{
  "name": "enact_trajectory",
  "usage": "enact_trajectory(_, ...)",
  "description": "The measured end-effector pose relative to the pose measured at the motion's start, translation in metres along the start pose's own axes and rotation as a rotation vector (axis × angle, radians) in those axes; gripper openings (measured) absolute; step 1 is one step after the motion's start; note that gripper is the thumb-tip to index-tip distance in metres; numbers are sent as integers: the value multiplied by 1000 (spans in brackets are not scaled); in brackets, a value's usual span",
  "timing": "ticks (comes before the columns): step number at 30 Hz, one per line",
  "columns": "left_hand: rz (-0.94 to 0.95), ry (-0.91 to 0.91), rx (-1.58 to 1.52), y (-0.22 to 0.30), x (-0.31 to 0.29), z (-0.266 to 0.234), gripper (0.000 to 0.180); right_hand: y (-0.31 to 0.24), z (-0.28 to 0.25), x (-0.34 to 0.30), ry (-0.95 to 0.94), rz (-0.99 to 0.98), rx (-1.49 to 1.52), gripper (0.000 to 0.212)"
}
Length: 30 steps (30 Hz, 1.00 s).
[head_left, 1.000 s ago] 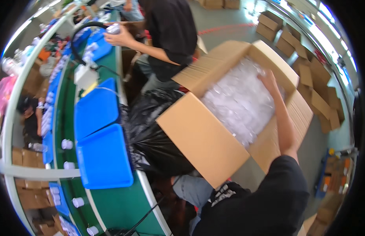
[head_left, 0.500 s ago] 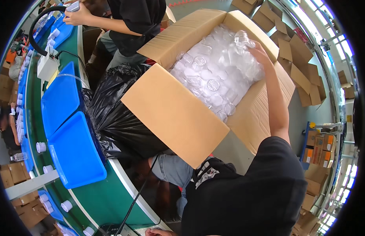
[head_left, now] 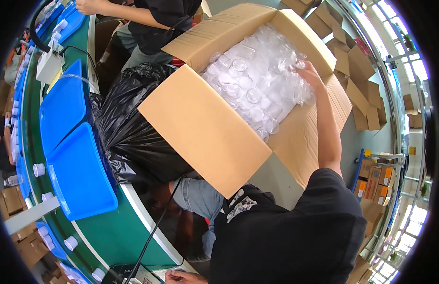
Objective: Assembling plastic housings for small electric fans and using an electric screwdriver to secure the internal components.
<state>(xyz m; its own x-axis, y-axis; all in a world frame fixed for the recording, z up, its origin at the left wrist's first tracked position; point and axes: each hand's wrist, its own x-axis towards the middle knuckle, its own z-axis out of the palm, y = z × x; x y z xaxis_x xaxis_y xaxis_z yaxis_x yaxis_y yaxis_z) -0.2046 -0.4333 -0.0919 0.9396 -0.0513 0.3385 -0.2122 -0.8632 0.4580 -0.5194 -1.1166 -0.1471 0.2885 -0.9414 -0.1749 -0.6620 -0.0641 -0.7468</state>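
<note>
My right hand (head_left: 308,74) reaches into a large open cardboard box (head_left: 205,132), its fingers closed on the crumpled clear plastic bag (head_left: 302,90) at the far right of the contents. Under and beside this film lie many round, clear plastic pieces (head_left: 252,95) that look like lids or cups. My left hand (head_left: 184,277) is at the bottom edge, partly cut off, beside a black device (head_left: 129,274) on the bench. Its fingers are curled, and whatever they hold cannot be made out.
Two blue trays (head_left: 82,175) lie along the green conveyor (head_left: 120,232), with white cups (head_left: 71,243) beyond. A black plastic bag (head_left: 134,128) hangs between trays and box. Another person's arm (head_left: 129,13) is at upper left. Flattened cartons (head_left: 356,66) stand at right.
The raised clear film has sunk lower, and my right hand has shifted slightly down and left with it. The whole view has shifted a little; the other person's grey item has left the picture.
</note>
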Motion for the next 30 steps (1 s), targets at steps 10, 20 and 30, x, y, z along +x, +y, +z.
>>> enact_trajectory(10,29,-3,-35,-5,1,4,28,3,2,-7,88,-288,102,40)
enact_trajectory(20,30,-12,-117,-9,1,4,27,-17,63,15,91,-51,-160,37)
enact_trajectory(30,-5,-12,-95,-8,1,7,26,-45,1,14,242,-133,290,18)
